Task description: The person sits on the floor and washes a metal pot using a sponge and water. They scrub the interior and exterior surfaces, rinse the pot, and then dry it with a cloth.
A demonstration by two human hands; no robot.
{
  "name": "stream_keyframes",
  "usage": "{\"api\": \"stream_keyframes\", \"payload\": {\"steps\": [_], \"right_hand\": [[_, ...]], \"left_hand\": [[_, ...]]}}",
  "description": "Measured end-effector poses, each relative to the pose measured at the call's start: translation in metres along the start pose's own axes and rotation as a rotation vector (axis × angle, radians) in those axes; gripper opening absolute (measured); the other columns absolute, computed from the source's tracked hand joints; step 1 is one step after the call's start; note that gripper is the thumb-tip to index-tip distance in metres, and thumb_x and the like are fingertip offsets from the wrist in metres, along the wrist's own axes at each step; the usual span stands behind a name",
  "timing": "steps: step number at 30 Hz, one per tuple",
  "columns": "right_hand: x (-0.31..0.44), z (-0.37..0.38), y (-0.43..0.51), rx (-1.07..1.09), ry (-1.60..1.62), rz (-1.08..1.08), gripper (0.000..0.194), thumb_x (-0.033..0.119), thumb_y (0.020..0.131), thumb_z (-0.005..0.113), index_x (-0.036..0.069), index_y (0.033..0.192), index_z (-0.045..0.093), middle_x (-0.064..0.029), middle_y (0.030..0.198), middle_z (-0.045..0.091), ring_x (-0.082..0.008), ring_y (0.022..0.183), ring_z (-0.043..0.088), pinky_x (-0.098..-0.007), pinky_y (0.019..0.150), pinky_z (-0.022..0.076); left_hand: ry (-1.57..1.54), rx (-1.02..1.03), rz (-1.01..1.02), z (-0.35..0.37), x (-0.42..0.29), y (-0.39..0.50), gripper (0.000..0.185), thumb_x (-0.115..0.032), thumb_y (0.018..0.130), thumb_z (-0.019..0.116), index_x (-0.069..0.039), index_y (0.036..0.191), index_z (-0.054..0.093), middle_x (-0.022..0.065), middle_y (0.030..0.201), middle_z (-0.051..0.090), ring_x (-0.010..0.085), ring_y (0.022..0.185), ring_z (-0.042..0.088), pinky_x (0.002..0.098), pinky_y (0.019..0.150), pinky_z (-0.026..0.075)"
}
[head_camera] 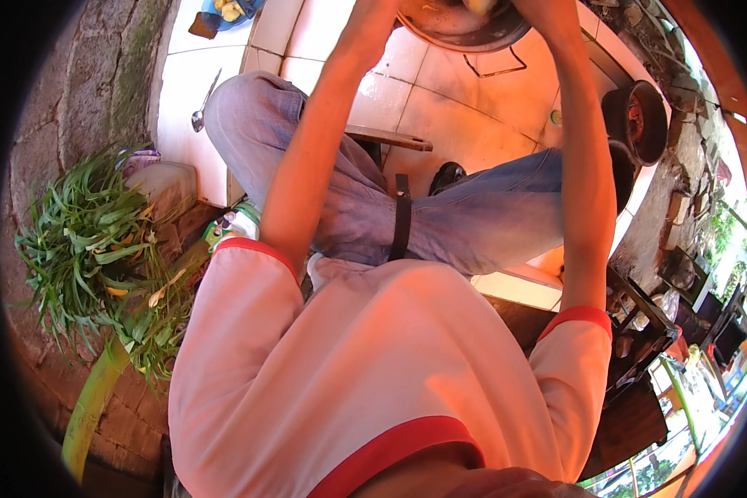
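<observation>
Both of my hands lie beyond the top edge; only my forearms show, reaching up to either side of a round metal pan [467, 45]. Brownish, wet-looking contents and a pale yellowish piece [480, 5] are visible inside it. The pan's upper part is cut off, and whether my hands touch it is hidden. Below it, a bent thin metal wire or handle [503, 73] lies over the white tiles. A flat wooden piece with a hole [395, 138] is between my knees. A metal spoon [198, 120] rests on the tiled ledge at left.
A blue dish [239, 23] with yellowish pieces stands at upper left beside a brown piece [203, 26]. Long green leaves [93, 249] are heaped at left, near a clear plastic container [165, 187]. Two dark round vessels [650, 121] stand at right by a stone wall.
</observation>
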State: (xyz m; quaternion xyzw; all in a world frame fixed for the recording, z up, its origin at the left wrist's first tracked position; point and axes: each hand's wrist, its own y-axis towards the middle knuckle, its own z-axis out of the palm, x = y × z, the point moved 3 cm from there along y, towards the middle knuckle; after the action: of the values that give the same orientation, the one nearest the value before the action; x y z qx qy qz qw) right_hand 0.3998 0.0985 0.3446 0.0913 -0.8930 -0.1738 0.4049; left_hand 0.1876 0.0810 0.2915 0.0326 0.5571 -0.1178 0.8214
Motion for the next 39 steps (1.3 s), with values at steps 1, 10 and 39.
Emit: {"api": "stream_keyframes", "payload": {"steps": [1, 10, 39], "right_hand": [[0.001, 0.002, -0.002, 0.035, -0.004, 0.066, 0.025, 0.015, 0.074, 0.078, -0.005, 0.086, 0.072, -0.0189, 0.085, 0.068, -0.027, 0.08, 0.066, -0.0395, 0.073, 0.051], [0.03, 0.039, -0.014, 0.045, -0.428, -0.292, 0.036, 0.01, 0.073, 0.078, 0.002, 0.107, 0.069, -0.0219, 0.113, 0.056, -0.0407, 0.103, 0.055, -0.0481, 0.089, 0.0455], [0.011, 0.059, -0.017, 0.101, -0.292, -0.24, 0.046, 0.001, 0.072, 0.068, 0.0, 0.117, 0.064, -0.0272, 0.108, 0.071, -0.0466, 0.102, 0.067, -0.0517, 0.087, 0.0549]], "left_hand": [[0.037, 0.024, 0.061, -0.001, 0.006, 0.002, 0.052, -0.044, 0.107, 0.053, -0.006, 0.141, 0.049, 0.0117, 0.135, 0.057, 0.0202, 0.126, 0.056, 0.0355, 0.104, 0.047], [-0.052, -0.106, 0.081, -0.011, 0.014, 0.014, 0.051, -0.038, 0.104, 0.055, -0.001, 0.137, 0.045, 0.0137, 0.131, 0.054, 0.0216, 0.124, 0.052, 0.0352, 0.106, 0.043], [0.285, -0.074, 0.1, -0.002, 0.037, 0.016, 0.057, -0.044, 0.106, 0.053, 0.0, 0.14, 0.041, 0.015, 0.121, 0.06, 0.023, 0.117, 0.054, 0.0356, 0.102, 0.044]]}}
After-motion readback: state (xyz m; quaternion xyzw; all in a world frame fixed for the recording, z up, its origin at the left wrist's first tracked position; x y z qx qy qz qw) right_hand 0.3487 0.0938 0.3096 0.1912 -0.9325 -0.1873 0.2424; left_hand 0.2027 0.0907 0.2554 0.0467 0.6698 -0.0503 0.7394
